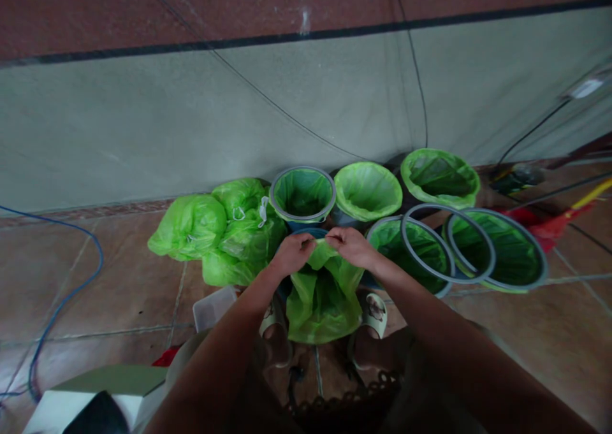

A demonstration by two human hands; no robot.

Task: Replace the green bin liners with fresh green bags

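Between my feet a green trash bag (322, 300) hangs over a bin, most of which it hides; a bit of blue rim shows behind my fingers. My left hand (292, 253) pinches the far edge of the bag. Close beside it, my right hand (351, 246) grips the same edge, fingers closed. Just beyond my hands stands a lined trash can (303, 195) with a grey ring on its rim. A second lined can (368, 192) is to its right, with the liner folded over the rim. A loose grey ring (448, 280) lies across two lined cans at the right.
Several tied green bags (189, 227) are heaped on the left by the wall (167, 122). A clear plastic container (214, 306) sits near my left arm. A blue cable (67, 297) curves over the tiled floor (129, 294). Another lined can (440, 178) stands back right, near red cloth (549, 230).
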